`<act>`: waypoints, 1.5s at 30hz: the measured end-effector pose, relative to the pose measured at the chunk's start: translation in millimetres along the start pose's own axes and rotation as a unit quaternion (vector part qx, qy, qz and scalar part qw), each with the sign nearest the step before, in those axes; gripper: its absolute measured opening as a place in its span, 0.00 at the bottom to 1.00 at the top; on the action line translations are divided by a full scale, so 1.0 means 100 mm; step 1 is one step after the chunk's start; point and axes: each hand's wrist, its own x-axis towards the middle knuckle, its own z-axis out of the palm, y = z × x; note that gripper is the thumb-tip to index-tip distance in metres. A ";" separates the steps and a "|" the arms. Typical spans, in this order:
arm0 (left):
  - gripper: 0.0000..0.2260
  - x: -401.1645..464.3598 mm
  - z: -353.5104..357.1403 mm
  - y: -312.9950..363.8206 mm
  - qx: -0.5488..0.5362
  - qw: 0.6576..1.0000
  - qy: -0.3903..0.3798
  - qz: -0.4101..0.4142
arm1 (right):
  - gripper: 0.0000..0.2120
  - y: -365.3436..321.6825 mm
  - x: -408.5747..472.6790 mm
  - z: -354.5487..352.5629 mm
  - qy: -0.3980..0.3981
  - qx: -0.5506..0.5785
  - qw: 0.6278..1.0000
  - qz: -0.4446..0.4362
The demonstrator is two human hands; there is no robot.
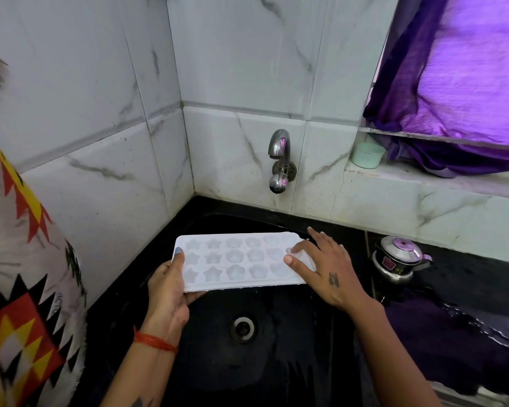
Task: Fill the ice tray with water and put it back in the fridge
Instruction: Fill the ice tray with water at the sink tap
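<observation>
The white ice tray [238, 264] hangs level over the black sink [276, 362], its star and flower cells facing up, and from here you can't tell for sure whether they hold water. Your left hand [166, 292] has the grip that counts: thumb curled over the near left corner, fingers under it. Your right hand [325, 271] only lies flat on the far end, fingers straight, pressing more than holding.

That's the weak point. The tray is carried from one corner, so if the flat hand lifts off, the right end can sag and tip the cells out into the sink. Droplets show along the front edge, so judge the plastic slippery; the thumb could slide.

The tap [279, 151] sits on the wall above and behind, no stream visible. If you open it hard, expect splash off the shallow cells rather than a clean fill.

Watch the right side too: a small metal kettle [398, 258] stands on the black bench [482, 274] just beside your wrist, easy to knock when you swing toward the fridge, which isn't in view.
</observation>
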 end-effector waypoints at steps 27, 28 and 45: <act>0.09 -0.04 0.02 0.00 0.003 1.000 -0.007 -0.004 | 0.41 -0.18 0.02 0.05 -0.044 -0.054 0.997 -0.034; 0.09 -0.04 0.02 0.00 0.002 1.000 -0.007 -0.004 | 0.39 -0.18 0.02 0.05 -0.047 -0.051 0.997 -0.032; 0.09 -0.04 0.04 0.00 0.000 1.000 -0.010 -0.001 | 0.34 -0.17 0.01 0.02 -0.068 -0.019 0.997 -0.038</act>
